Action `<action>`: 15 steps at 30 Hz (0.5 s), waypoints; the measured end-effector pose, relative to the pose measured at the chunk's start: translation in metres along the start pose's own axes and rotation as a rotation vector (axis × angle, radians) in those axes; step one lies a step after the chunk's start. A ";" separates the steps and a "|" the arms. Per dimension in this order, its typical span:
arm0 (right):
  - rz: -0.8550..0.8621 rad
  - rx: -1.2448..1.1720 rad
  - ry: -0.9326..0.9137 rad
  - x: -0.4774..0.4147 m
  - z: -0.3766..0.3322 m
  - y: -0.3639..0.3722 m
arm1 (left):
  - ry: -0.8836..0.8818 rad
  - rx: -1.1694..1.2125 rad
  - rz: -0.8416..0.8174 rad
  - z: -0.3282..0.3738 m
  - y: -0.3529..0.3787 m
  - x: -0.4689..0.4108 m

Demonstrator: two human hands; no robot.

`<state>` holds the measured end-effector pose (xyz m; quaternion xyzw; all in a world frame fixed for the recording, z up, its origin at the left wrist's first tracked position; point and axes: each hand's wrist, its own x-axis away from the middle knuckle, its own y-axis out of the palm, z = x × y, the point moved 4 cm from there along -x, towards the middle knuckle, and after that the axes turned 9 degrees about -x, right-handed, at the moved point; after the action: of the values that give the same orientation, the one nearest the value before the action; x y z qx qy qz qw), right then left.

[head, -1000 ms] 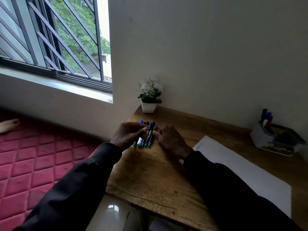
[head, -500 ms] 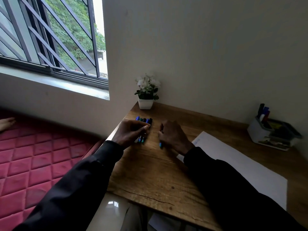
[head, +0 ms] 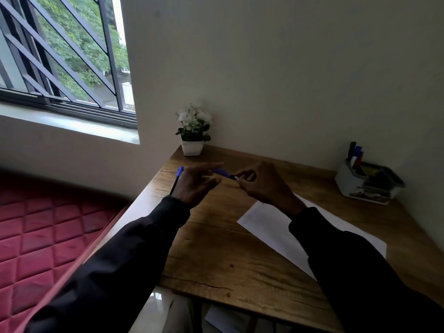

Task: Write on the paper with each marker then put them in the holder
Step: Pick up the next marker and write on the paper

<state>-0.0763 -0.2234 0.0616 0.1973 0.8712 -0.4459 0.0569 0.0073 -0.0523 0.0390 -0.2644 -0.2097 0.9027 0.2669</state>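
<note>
Both hands are up over the far-left part of the counter [head: 216, 248], with motion blur on both. The right hand [head: 264, 188] has its fingers curled and its fingertips pinch the pale end of a blue marker [head: 223, 173]. The marker is held roughly level in the air and its blue end points at the left hand [head: 194, 186]. Left fingers [head: 213, 164] are straight and spread, and the blue end sits in the gap between them. Can't tell through the blur if they actually touch it. A second marker [head: 177, 180] with a blue cap and dark barrel shows along the outer edge of the left hand. Its lower end is hidden by the wrist, so can't tell if it's lying on the counter or held. The paper [head: 266, 227] lies flat on the counter at a diagonal, right of centre, and the right forearm crosses over part of it. The holder [head: 346, 181] is at the far right of the counter near the wall, well apart from both hands. Several markers [head: 355, 153] stand upright in it. A small potted plant [head: 193, 131] sits at the back-left corner against the wall. There's a barred window [head: 60, 56] at upper left and a red quilted mattress [head: 36, 236] below it, beside the counter.
</note>
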 end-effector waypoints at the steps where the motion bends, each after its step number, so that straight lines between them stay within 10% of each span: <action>1: -0.009 0.009 -0.011 0.006 0.001 -0.010 | -0.007 0.000 -0.028 0.003 0.007 -0.003; 6: -0.008 -0.106 0.007 0.033 0.015 -0.053 | 0.008 -0.064 -0.157 0.021 0.038 -0.012; 15: 0.026 -1.053 0.269 0.065 0.056 -0.061 | 0.104 0.093 -0.164 0.069 0.074 -0.015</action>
<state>-0.1647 -0.2810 0.0566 0.2080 0.9739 0.0806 0.0417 -0.0500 -0.1347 0.0595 -0.2800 -0.1744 0.8717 0.3623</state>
